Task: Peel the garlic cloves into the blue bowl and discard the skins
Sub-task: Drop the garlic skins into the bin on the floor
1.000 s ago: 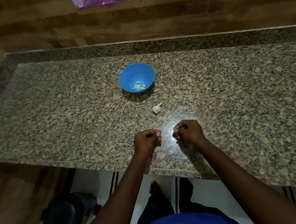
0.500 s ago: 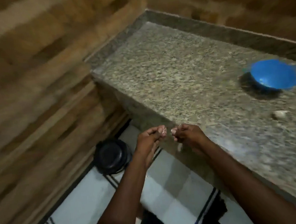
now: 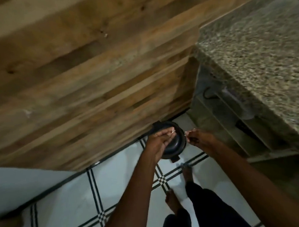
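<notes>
Two hands: left (image 3: pixel 157 144) at 6 o'clock, right (image 3: pixel 199 138) just toward 3. One black bin (image 3: pixel 175 145) beneath. Two bare feet (image 3: pixel 172 200) at 5. One granite counter (image 3: pixel 258 56) at 2. One wooden wall (image 3: pixel 71 65) at 10.

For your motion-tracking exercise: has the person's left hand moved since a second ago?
Yes. The left hand has left the granite counter and now hangs above the black bin on the floor.
</notes>
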Tool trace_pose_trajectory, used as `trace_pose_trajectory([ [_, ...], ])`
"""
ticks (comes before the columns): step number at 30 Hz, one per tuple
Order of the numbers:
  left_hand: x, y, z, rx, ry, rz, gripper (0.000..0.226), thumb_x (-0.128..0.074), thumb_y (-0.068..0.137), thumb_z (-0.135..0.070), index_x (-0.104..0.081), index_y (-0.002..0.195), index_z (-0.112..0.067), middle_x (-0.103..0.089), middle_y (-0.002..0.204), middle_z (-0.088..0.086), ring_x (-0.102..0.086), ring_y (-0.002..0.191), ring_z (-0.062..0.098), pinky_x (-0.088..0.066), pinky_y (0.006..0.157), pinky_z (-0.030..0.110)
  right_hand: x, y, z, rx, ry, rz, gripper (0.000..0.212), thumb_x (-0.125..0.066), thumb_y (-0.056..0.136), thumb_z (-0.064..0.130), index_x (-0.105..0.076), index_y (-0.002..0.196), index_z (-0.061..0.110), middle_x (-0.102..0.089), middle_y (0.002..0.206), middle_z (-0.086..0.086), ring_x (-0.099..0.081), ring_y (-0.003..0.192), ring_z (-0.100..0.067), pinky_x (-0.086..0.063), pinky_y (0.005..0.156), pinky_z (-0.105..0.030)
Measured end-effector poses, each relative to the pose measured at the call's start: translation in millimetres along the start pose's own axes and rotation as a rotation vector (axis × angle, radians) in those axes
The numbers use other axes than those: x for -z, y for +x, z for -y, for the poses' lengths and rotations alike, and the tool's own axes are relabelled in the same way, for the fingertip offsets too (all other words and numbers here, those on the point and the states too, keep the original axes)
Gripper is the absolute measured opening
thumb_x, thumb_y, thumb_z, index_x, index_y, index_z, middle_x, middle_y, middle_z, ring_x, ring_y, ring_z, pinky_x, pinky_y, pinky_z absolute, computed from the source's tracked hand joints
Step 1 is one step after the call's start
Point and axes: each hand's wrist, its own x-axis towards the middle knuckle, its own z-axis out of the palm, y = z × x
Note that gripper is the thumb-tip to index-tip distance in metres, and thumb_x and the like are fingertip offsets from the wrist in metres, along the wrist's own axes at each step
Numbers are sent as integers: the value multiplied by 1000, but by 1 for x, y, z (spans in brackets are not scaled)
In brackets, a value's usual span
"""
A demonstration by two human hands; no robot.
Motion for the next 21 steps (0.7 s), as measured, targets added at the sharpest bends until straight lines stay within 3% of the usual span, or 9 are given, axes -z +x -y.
trace_pose_trajectory([
  [8, 69, 64, 5, 9, -31, -162, 19, -56, 88, 20, -69, 90, 6, -76, 83, 10, -71, 87, 22, -61, 76, 25, -43, 92, -27, -138, -96, -74, 9, -66, 90, -2, -66, 81, 1, -66, 81, -17, -63, 73, -24, -52, 84, -36],
  [13, 102, 131, 35, 80, -22, -209, 22, -54, 88, 22, -69, 84, 5, -74, 85, 13, -70, 83, 24, -61, 76, 25, -55, 170, -59, -254, -214, -167, 10, -70, 88, 1, -64, 80, 0, -70, 95, -25, -67, 95, -37, -53, 100, -46],
  [15, 120, 164, 54, 124, -43, -199, 22, -53, 89, 23, -68, 86, 6, -72, 90, 15, -69, 88, 27, -61, 75, 25, -51, 204, -80, -302, -184, -173, 18, -63, 91, -6, -60, 74, 0, -64, 89, -22, -63, 87, -34, -55, 93, -43],
  [18, 143, 205, 84, 179, -64, -181, 19, -54, 89, 21, -68, 97, 9, -74, 90, 13, -70, 90, 28, -61, 77, 25, -40, 249, -111, -336, -107, -215, 19, -60, 90, -14, -60, 78, 0, -62, 82, -16, -60, 71, -26, -58, 59, -28],
  [19, 149, 219, 93, 187, -52, -196, 19, -56, 89, 20, -67, 101, 11, -74, 90, 14, -71, 88, 27, -61, 78, 25, -37, 263, -120, -349, -89, -238, 14, -60, 89, -14, -60, 83, -1, -62, 82, -17, -61, 71, -26, -58, 57, -28],
  [21, 159, 251, 112, 186, -22, -250, 16, -58, 89, 18, -67, 100, 11, -73, 87, 14, -71, 82, 26, -61, 79, 26, -34, 295, -137, -340, -85, -265, 14, -63, 90, -11, -60, 102, -6, -64, 90, -23, -65, 76, -29, -62, 66, -36],
])
